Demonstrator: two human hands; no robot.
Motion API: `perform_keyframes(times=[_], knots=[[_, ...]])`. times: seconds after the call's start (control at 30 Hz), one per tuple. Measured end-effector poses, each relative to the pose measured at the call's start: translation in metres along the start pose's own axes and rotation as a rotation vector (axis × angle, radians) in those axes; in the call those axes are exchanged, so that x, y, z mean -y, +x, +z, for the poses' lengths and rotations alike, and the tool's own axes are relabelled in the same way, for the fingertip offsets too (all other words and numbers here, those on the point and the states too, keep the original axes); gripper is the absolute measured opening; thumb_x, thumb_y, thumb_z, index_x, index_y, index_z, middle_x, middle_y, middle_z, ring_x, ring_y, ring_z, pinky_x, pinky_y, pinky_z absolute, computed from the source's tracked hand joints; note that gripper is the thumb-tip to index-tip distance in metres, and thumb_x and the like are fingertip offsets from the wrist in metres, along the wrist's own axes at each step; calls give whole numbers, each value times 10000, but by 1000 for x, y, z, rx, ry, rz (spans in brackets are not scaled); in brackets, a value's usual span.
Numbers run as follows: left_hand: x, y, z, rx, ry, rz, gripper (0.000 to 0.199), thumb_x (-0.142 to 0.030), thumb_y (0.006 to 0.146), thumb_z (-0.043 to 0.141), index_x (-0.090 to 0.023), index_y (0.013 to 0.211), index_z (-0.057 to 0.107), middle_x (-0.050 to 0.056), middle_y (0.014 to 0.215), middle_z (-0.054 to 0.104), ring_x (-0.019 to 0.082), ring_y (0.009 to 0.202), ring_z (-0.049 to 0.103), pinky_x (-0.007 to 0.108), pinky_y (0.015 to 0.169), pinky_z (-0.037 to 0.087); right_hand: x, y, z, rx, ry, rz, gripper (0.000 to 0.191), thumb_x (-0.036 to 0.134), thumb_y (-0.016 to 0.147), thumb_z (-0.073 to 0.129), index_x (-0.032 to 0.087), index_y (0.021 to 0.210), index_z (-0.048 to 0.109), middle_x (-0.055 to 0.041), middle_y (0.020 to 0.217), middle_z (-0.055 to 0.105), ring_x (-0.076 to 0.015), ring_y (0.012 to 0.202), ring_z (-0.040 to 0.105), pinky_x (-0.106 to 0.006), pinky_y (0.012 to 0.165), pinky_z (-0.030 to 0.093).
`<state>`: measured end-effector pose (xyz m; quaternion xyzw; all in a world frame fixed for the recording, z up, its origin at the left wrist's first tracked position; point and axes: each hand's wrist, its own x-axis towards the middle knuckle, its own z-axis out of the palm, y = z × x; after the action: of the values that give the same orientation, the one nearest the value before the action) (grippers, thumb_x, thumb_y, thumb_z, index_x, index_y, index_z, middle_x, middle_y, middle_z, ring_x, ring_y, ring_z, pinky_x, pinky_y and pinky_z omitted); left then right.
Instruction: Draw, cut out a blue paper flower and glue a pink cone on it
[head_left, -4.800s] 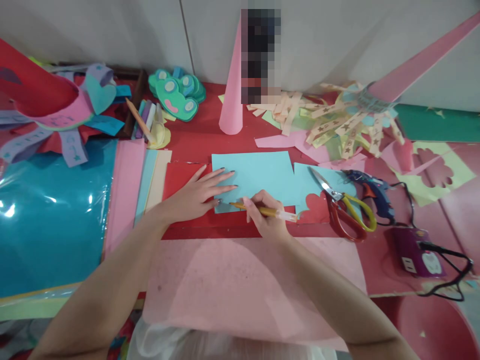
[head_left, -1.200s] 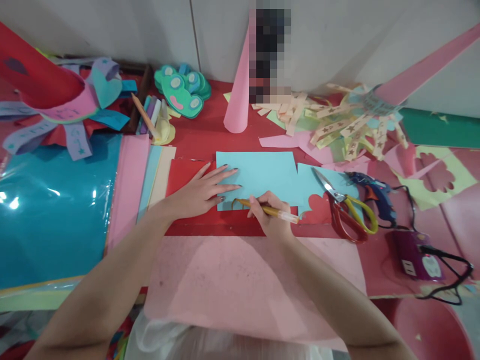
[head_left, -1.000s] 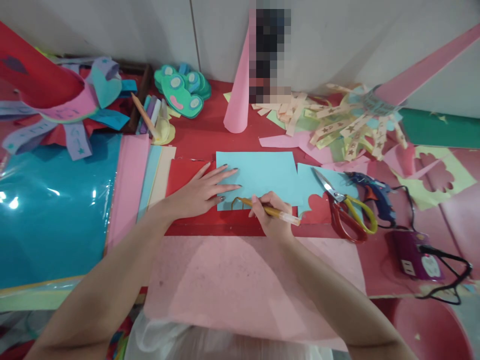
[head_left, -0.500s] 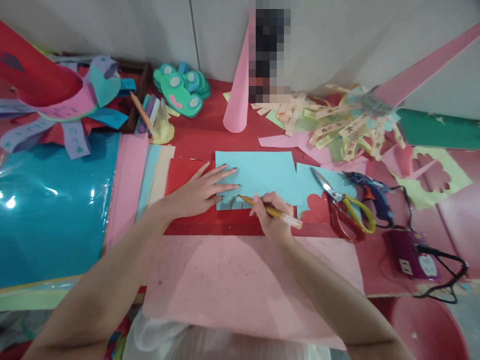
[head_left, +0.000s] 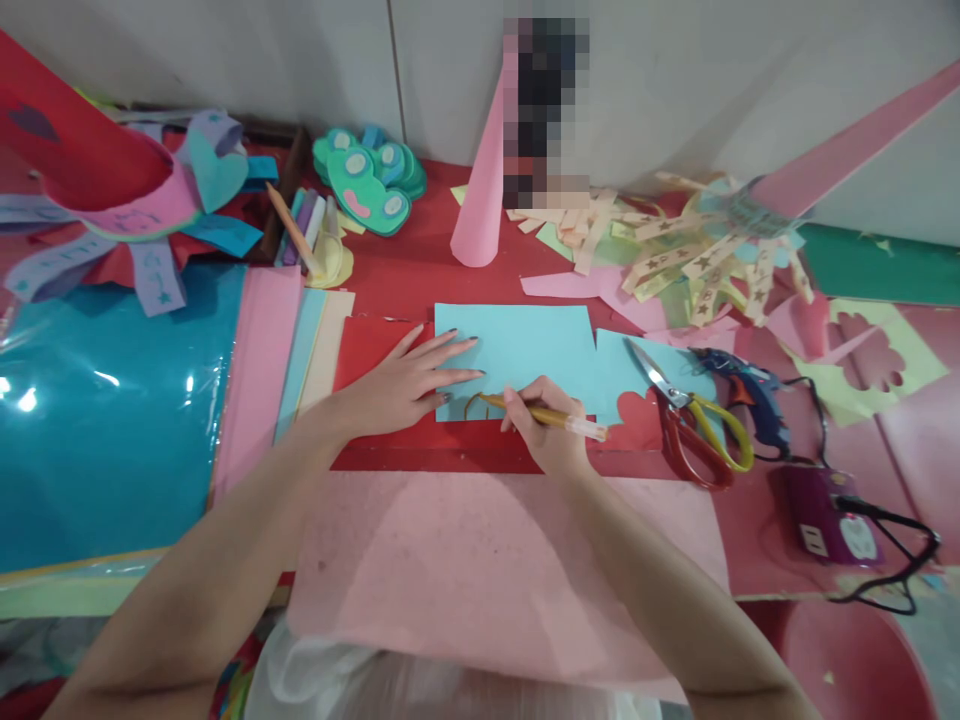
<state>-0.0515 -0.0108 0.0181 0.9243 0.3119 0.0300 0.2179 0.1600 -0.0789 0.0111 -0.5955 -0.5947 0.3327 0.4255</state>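
Reaching across the pale pink sheet [head_left: 495,570] closest to us, we have our right hand [head_left: 553,440] clamped on a golden pen [head_left: 551,416], its tip at a short curved line [head_left: 470,402] by the near edge of the light blue paper [head_left: 525,345]. Our left hand [head_left: 394,390] lies flat, fingers apart, across that paper's left side and the red paper [head_left: 371,345]. To the right, open scissors [head_left: 677,398] rest partly on a second light blue piece [head_left: 613,358], with a red scalloped piece [head_left: 636,420] beside them and a blue glue gun [head_left: 761,390] beyond. Farther off, a pink cone [head_left: 480,215] stands between green frog cutouts [head_left: 367,180] and a heap of printed strips [head_left: 720,270], before the grey wall [head_left: 450,70].
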Motion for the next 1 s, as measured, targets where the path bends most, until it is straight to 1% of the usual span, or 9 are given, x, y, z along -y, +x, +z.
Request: perform_keyframes(times=[0.23, 0.3, 0.4, 0.47, 0.53, 0.67, 0.8, 0.87, 1.0], knots=[[-1, 0, -2, 6, -2, -3, 481, -148, 924, 359, -301, 1376, 419, 2, 1554, 214, 212, 1443, 133, 532, 1156, 64, 0, -2, 2, 23, 14, -44, 295, 369, 846, 566, 221, 605, 481, 18, 494, 629, -88, 416, 541, -198, 465, 458], [-1, 0, -2, -2, -2, 2, 484, -145, 923, 355, -301, 1378, 417, 2, 1554, 212, 215, 1442, 134, 533, 1156, 68, -1, -3, 3, 42, 13, -55, 301, 389, 847, 560, 224, 604, 497, 11, 497, 629, -107, 466, 586, -211, 492, 483], [-1, 0, -1, -12, 1, 4, 496, -133, 911, 363, -308, 1371, 424, -6, 1552, 218, 212, 1441, 142, 531, 1156, 70, -2, -4, 3, 72, 21, -88, 313, 395, 851, 556, 230, 589, 507, 9, 498, 626, -139, 581, 655, -270, 665, 560], [-1, -1, 0, -10, 7, 4, 501, -127, 906, 363, -309, 1368, 428, -7, 1551, 221, 211, 1441, 143, 531, 1156, 72, -3, -4, 3, 96, 30, -115, 313, 379, 856, 549, 236, 582, 503, 16, 501, 630, -140, 592, 662, -317, 782, 567], [0, -1, 0, -6, 12, 9, 506, -121, 903, 361, -303, 1371, 425, -1, 1553, 217, 211, 1442, 138, 531, 1156, 72, -3, -3, 2, 115, 32, -110, 308, 366, 855, 550, 241, 579, 495, 22, 503, 634, -139, 588, 664, -331, 817, 566], [0, -1, 0, -13, 10, 15, 506, -121, 910, 354, -306, 1377, 416, -6, 1557, 204, 206, 1445, 122, 527, 1158, 61, -2, -2, 2, 130, 39, -78, 290, 339, 841, 570, 240, 578, 498, 22, 509, 640, -153, 673, 697, -317, 813, 564], [-1, 0, 0, -5, -1, 3, 503, -114, 909, 355, -302, 1369, 426, -6, 1554, 215, 208, 1443, 133, 529, 1158, 62, -2, -3, 2, 109, 34, -43, 282, 349, 839, 575, 233, 589, 515, 6, 509, 640, -181, 774, 715, -271, 710, 562], [-1, 1, -1, -7, -3, 3, 501, -116, 909, 361, -304, 1369, 427, -4, 1553, 218, 209, 1442, 137, 530, 1157, 64, -2, -3, 3, 85, 26, -41, 269, 358, 840, 575, 230, 609, 524, 1, 518, 646, -174, 716, 710, -248, 635, 549], [0, 0, 0, -13, -3, 9, 499, -129, 916, 370, -315, 1377, 412, -5, 1554, 211, 209, 1442, 139, 526, 1158, 62, -3, -2, 4, 26, 17, -42, 266, 359, 839, 586, 222, 625, 506, 9, 534, 661, -112, 469, 615, -215, 517, 502]])
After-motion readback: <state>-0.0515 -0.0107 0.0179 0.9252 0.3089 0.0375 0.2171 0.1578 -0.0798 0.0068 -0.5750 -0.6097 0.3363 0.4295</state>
